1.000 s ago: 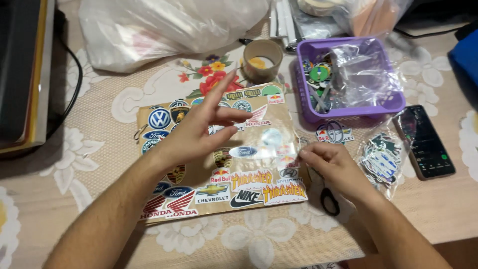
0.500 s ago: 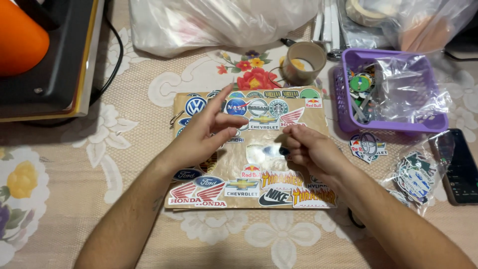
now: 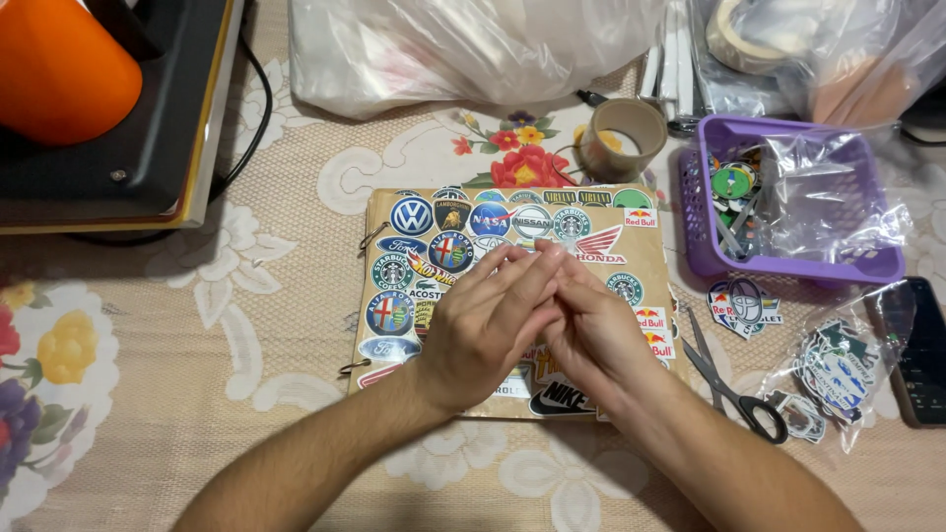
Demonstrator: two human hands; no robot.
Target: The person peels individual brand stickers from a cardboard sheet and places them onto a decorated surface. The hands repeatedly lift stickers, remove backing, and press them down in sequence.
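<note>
the surface (image 3: pixel 246 414) is covered by a beige lace cloth with printed flowers. at the top left sits a dark flat machine (image 3: pixel 128 128) with an orange rounded part (image 3: pixel 59 69) on it, and a black cable (image 3: pixel 258 108) runs down beside it. along the top edge lies a large crumpled clear plastic bag (image 3: pixel 463 49).

in the middle lies a brown board (image 3: pixel 645 261) plastered with round and shaped stickers, with metal rings on its left edge. both hands hover over its centre. the left hand (image 3: pixel 483 330) has its fingers stretched out and close together, leaning against the right hand (image 3: pixel 591 330), whose fingertips meet the left's above the board; whether anything small is pinched between them cannot be told.

to the right stands a purple basket (image 3: pixel 788 266) holding stickers and a crinkled clear bag. a roll of brown tape (image 3: pixel 623 138) stands just above the board. near the right edge lies a clear bag of stickers (image 3: pixel 838 365), with a dark phone (image 3: pixel 918 350) beside it. black-handled scissors (image 3: pixel 734 379) lie just right of the board, and a loose cluster of stickers (image 3: pixel 744 305) sits above them.
</note>
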